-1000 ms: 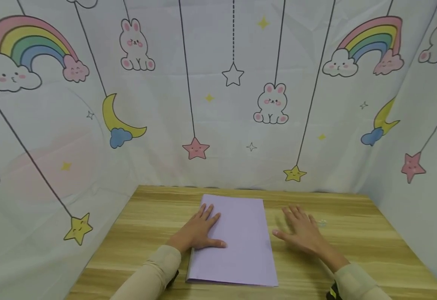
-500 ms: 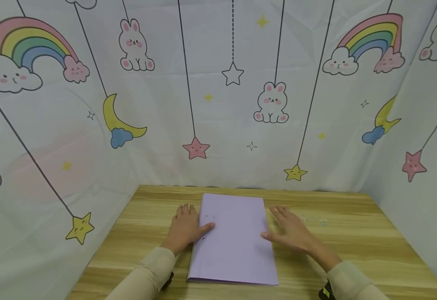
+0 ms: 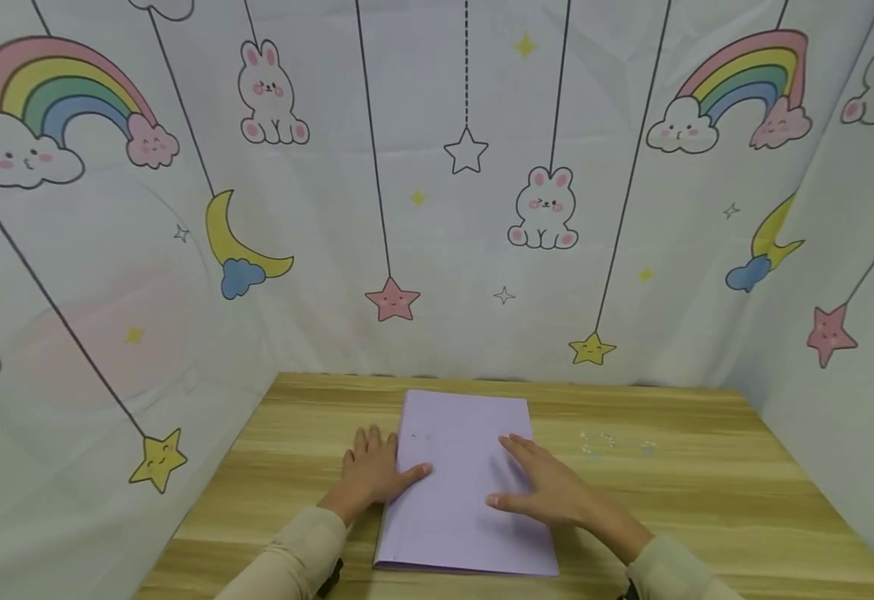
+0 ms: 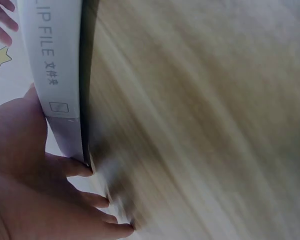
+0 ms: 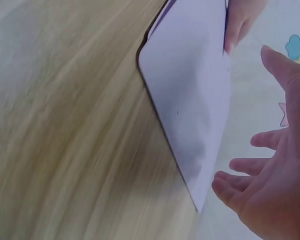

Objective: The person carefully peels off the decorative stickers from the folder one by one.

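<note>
A lilac clip file folder (image 3: 459, 500) lies closed on the wooden table. Its spine (image 4: 52, 60), printed with "FILE", faces left. My left hand (image 3: 372, 475) rests along the spine edge, the thumb lying over the cover and the other fingers reaching down to the tabletop on the left. In the left wrist view those fingertips touch down just past the spine's end. Over the folder's right half, my right hand (image 3: 556, 487) is spread with fingers relaxed and nothing in them. The right wrist view shows it above the cover, casting a soft shadow there.
Several tiny clear pieces (image 3: 616, 443) are scattered on the table (image 3: 714, 500) to the right of the folder. A white curtain (image 3: 437, 225) printed with rabbits, stars and rainbows hangs behind the table and along both sides.
My left hand has slid left from the cover to the spine edge. The right hand has moved left from the bare tabletop to over the folder, uncovering the tiny clear pieces.
</note>
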Action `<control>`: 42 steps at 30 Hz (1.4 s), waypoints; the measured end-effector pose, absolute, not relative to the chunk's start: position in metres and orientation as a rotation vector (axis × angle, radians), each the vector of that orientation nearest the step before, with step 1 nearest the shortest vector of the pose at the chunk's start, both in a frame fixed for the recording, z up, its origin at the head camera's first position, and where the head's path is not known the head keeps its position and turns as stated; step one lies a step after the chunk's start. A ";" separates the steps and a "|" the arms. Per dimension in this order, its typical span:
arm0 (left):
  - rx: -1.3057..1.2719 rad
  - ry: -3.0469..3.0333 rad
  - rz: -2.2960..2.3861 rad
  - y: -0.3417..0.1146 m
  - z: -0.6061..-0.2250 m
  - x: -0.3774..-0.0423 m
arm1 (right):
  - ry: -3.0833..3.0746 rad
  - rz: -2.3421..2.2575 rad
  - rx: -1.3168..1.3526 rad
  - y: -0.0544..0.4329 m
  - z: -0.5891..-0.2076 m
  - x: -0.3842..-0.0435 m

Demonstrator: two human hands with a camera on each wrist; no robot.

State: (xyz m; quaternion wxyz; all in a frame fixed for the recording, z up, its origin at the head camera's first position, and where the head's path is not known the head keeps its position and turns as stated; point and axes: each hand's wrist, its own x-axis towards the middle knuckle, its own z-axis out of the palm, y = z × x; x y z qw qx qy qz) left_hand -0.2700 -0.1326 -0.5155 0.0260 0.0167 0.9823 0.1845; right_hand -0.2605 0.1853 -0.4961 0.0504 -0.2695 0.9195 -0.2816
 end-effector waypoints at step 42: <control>-0.099 2.372 1.773 -0.106 -0.479 -0.260 | 2.728 -0.625 -0.864 0.165 -0.505 -0.232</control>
